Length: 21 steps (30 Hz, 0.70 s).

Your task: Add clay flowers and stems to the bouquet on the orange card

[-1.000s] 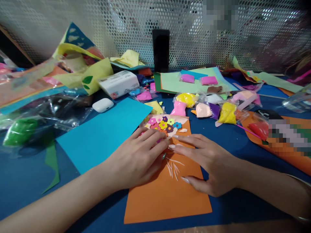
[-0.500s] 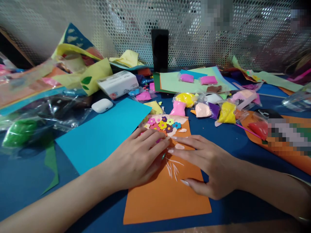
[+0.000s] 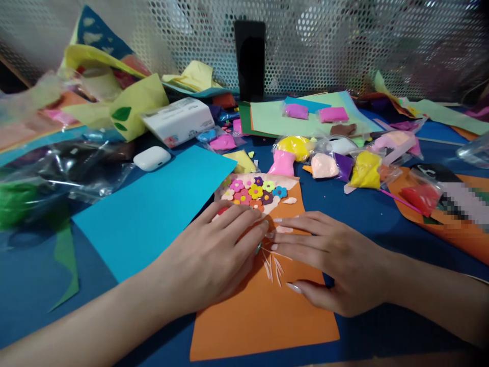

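An orange sheet of paper (image 3: 263,326) lies lengthwise before me, bearing a cluster of small colourful clay flowers (image 3: 255,191) on a pale pink clay patch. Thin whitish clay strands (image 3: 273,268) fan out lower down. My left hand (image 3: 225,247) rests over the sheet's left side, fingers extended side by side and covering part of the flowers; its thumb is mostly hidden. My right hand (image 3: 324,260) lies on the right side with fingers stretched and thumb apart. Both sets of fingertips nearly meet below the flowers. A small pale clay piece (image 3: 283,230) shows beside the right fingers.
A blue sheet (image 3: 153,204) lies to the left, under a white earbud case (image 3: 152,158) at its far edge. Bagged clay, including a yellow packet (image 3: 365,169), is scattered behind. A phone (image 3: 250,61) stands against the perforated metal screen (image 3: 183,35).
The view has shifted slightly, so the objects behind sit higher in the picture. Both hands keep nearly the same pose on the orange sheet, with only slight finger movement.
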{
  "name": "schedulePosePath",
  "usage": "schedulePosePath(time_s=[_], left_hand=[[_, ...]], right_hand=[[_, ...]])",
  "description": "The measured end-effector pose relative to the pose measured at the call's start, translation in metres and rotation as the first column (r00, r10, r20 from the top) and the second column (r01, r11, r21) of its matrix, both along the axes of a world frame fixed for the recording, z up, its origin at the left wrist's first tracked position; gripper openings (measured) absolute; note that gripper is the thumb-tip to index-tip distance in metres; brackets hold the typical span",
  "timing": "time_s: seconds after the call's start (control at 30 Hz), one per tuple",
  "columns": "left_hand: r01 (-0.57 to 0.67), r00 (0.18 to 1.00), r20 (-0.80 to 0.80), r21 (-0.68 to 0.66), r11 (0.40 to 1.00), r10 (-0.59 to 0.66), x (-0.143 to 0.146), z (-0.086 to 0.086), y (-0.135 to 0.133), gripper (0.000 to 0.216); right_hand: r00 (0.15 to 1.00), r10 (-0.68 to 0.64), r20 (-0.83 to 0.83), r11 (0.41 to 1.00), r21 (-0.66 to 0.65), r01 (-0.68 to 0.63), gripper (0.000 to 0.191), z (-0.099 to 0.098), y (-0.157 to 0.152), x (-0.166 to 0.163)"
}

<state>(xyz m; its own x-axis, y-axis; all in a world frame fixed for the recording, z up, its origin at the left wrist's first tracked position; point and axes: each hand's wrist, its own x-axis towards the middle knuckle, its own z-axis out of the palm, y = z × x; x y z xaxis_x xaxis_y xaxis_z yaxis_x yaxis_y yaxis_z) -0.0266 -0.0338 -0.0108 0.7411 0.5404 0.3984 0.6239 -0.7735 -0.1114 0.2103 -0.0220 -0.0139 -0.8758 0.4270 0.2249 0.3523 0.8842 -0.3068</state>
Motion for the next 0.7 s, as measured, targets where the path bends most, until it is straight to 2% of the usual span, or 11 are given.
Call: schedulePosePath(time_s=[0.33, 0.5, 0.7], left_hand=[[0.015, 1.0, 0.007, -0.015, 1.0, -0.015, -0.0011, -0.0008, 0.0018, 0.02], [0.015, 1.0, 0.003, -0.013, 1.0, -0.015, -0.0017, 0.0004, 0.0024, 0.02], [0.026, 1.0, 0.016, -0.015, 1.0, -0.025, -0.0017, 0.0019, 0.003, 0.023]], right_hand=[[1.0, -0.011, 0.014, 1.0, 0.029, 0.01, 0.04, 0.0008, -0.0013, 0.0017], [0.998, 0.069, 0.008, 0.996, 0.061, -0.069, 0.041, 0.0013, -0.0017, 0.0], [1.0, 0.018, 0.007, 0.997, 0.081, -0.019, 0.047, 0.0007, -0.0011, 0.0005]])
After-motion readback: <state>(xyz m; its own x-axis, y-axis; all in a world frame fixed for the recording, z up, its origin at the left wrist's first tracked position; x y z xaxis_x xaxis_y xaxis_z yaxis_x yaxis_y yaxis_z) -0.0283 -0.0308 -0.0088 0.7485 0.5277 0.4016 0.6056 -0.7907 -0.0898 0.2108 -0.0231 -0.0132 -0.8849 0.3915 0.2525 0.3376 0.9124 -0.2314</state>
